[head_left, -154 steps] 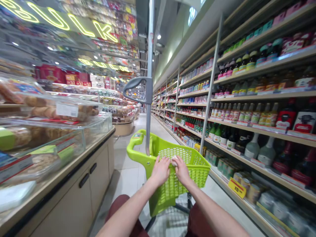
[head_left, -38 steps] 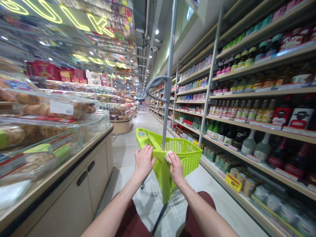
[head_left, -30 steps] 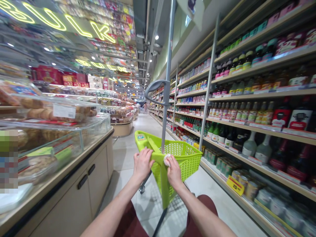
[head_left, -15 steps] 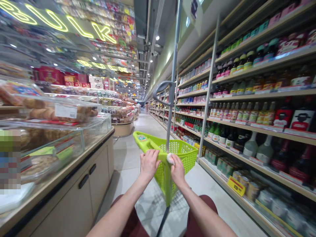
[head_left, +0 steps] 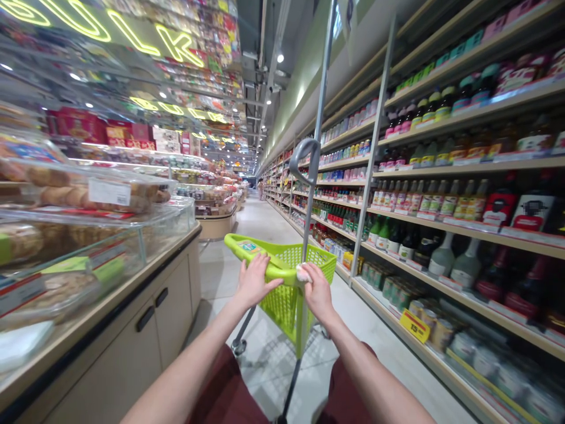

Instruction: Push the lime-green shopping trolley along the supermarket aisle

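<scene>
A lime-green plastic shopping cart (head_left: 280,309) with perforated basket walls stands in front of my knees. My left hand (head_left: 256,280) grips its near handle rim, fingers over the top and thumb stretched along it. In my right hand (head_left: 316,291) a crumpled white wipe (head_left: 303,272) is pinched. The wipe presses on the rim's right corner, by the foot of a tall grey pole (head_left: 320,112). A grey loop handle (head_left: 304,160) sits partway up this pole. The inside of the basket is mostly hidden.
Shelves of bottles and cans (head_left: 445,200) line the right side, with a yellow price tag (head_left: 415,325) low down. Along the left runs a counter (head_left: 132,294) with packaged baked goods (head_left: 88,188). A tiled aisle (head_left: 258,218) stretches ahead between them.
The cart has turned and its near rim has shifted left. My left hand has slid left along the rim, its thumb now more spread. My right hand keeps the wipe at the corner.
</scene>
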### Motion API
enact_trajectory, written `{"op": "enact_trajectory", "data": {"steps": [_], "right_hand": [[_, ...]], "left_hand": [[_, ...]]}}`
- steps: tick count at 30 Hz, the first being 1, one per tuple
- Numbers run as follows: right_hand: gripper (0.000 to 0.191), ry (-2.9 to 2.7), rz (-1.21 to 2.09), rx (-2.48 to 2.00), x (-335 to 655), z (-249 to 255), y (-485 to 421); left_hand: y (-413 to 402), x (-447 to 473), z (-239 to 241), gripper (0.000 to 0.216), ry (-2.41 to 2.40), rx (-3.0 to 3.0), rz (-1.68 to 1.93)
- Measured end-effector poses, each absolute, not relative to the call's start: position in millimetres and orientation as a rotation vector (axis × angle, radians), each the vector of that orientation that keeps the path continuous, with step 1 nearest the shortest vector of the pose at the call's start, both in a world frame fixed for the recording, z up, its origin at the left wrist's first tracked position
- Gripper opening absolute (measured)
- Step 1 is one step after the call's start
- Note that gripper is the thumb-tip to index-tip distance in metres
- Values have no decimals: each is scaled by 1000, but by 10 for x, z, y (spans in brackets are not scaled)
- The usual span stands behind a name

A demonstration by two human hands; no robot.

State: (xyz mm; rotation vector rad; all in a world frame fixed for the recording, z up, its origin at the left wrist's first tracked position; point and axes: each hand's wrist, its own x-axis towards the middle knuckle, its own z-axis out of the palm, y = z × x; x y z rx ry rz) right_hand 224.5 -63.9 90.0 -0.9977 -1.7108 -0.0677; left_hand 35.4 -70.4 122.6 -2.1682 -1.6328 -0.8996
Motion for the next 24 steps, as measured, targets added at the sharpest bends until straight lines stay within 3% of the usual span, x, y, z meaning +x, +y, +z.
{"op": "enact_trajectory", "data": {"steps": [12, 18, 24], "right_hand": [[51, -1849, -144, -877, 2042, 1230, -936], [45, -1707, -303, -1086, 2462, 1257, -726], [51, -1700, -328, -1140, 2440, 1246, -671]], "left_hand": [[-887, 845, 1247, 55, -1660, -2104, -839], [-800, 632, 1259, 55, -1629, -2146, -883], [-778, 700, 1201, 58, -1593, -2102, -871]]}}
